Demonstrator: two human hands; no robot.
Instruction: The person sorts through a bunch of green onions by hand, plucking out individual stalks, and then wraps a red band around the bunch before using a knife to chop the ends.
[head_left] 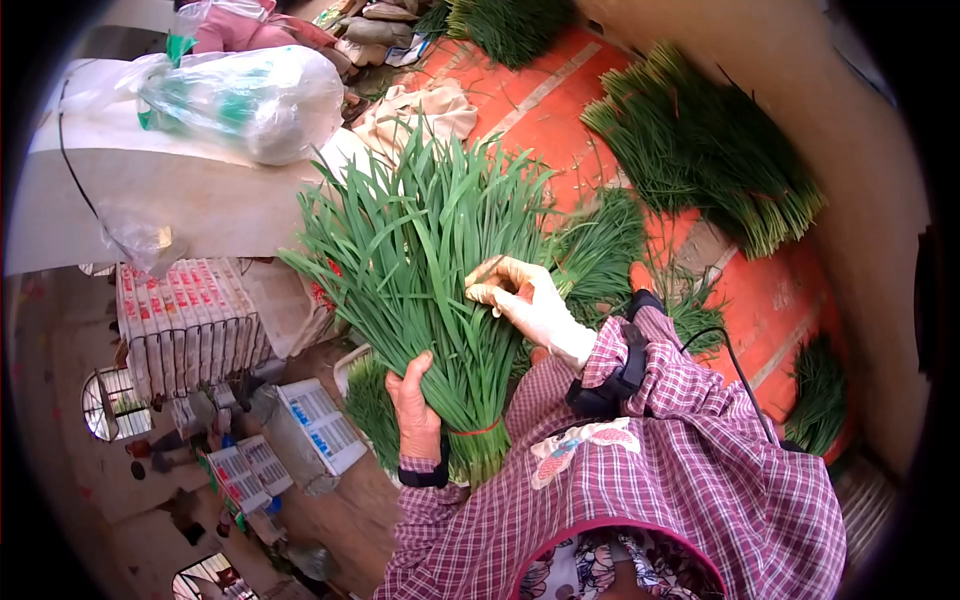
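A big bunch of green garlic chives (420, 240), tied low down with a red band (474, 428), leans up in front of my chest with its leaves fanned out. My bare left hand (412, 400) is wrapped around its side just above the band, thumb in view, the other fingers mostly hidden behind the leaves. My right hand (525, 305), in a pale thin glove, is at the right side of the leaves. Its thumb and forefinger are pinched together on a leaf there; the exact piece is hard to make out.
Bundled chives (710, 150) lie on the orange-red floor sheet (800, 300), with a loose heap (600, 240) nearer me. A clear plastic bag (250, 105) rests on a white surface at upper left. Stacked white boxes (185, 325) stand left. A pink-clad person (225, 25) is at the top.
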